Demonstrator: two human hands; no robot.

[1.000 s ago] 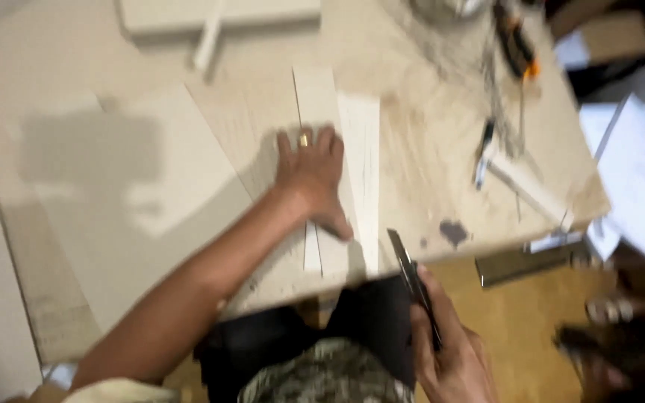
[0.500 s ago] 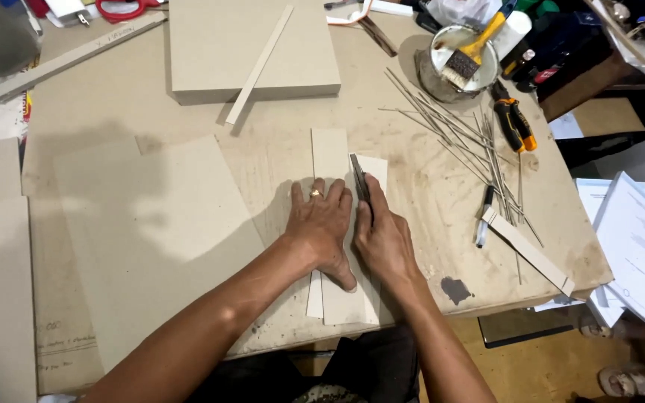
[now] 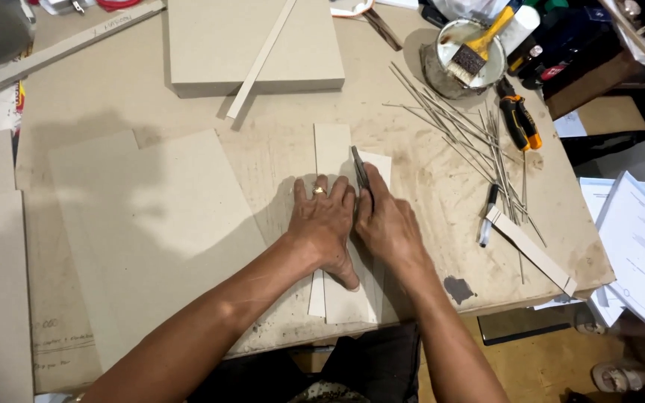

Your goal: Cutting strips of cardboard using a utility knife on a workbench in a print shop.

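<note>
Your left hand (image 3: 328, 224) lies flat, fingers spread, pressing the pale cardboard strip (image 3: 332, 160) onto the wider pale piece (image 3: 377, 168) at the middle of the desk (image 3: 278, 149), while your right hand (image 3: 388, 227) is closed around the dark knife (image 3: 360, 173), its blade set along the strip's right edge near the far end. By my reading the cut is only starting: most of that edge, back toward you, looks uncut. I count one knife, one strip under your palm, one wider piece beneath, one loose strip (image 3: 263, 58) on the thick board (image 3: 251, 45), and a scatter of thin rods (image 3: 479, 142) too tangled to count.
</note>
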